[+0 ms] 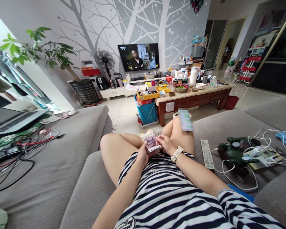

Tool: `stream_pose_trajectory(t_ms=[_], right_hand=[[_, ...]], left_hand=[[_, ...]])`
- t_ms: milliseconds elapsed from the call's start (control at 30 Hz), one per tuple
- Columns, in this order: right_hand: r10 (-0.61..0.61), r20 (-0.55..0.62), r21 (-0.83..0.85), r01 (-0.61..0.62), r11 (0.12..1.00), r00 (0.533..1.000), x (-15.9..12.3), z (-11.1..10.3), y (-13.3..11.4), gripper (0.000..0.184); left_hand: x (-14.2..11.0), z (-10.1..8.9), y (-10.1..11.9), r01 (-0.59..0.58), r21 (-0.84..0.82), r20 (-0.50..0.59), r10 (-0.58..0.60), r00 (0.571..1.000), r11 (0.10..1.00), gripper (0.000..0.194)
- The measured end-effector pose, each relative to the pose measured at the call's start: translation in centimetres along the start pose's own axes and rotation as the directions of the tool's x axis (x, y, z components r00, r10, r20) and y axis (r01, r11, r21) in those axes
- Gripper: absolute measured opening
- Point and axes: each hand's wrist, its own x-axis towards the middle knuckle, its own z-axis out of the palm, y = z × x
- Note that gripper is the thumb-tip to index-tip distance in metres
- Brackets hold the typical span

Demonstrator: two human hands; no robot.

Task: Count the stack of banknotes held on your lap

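Beyond our grey sofa [57, 162] stands a wooden coffee table [195, 101], a crammed blue bin [146, 113] beside its left end. On the table, a round bowl [181, 90] holds red and green fruit [181, 86]. Our right hand [167, 145], fingers bent, near a phone [186, 120], reaches a stack of banknotes [149, 140], whether pinching we cannot tell; our left hand [143, 154] grips it before our belly.

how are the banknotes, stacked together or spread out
Stacked together: the banknotes form one bundle in the left hand, with the right hand at its edge. Whether any are folded, I cannot tell.
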Motion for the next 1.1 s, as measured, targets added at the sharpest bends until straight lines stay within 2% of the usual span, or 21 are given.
stream_pose_trajectory(t_ms=[267, 500, 733, 867, 1100], right_hand=[[-0.029, -0.012, 0.007, 0.029, 1.0, 1.0, 0.1, 0.0, 0.1, 0.033], [-0.016, -0.112, 0.04, 0.02, 0.999, 0.994, 0.1, 0.3, 0.0, 0.037], [-0.009, -0.091, -0.037, 0.005, 0.999, 0.996, 0.5, 0.0, 0.7, 0.033], [-0.043, -0.087, -0.075, 0.036, 0.997, 0.995, 0.4, 0.0, 0.7, 0.033], [-0.026, -0.044, -0.035, 0.024, 0.999, 0.999, 0.0, -0.1, 0.4, 0.033]], left_hand=[[0.0, -0.1, -0.1, -0.003, -0.012, 0.018, 0.004, 1.0, 1.0, 0.032], [1.1, -0.9, -0.6, -0.035, 0.047, -0.069, 0.038, 0.997, 0.998, 0.023], [1.7, -1.5, -0.9, -0.062, 0.052, -0.049, 0.064, 0.997, 0.997, 0.022], [1.8, -1.4, -0.9, -0.026, 0.033, -0.055, 0.028, 0.998, 0.999, 0.025], [1.2, -1.2, -0.7, -0.01, -0.019, -0.037, 0.009, 0.999, 1.0, 0.031]])
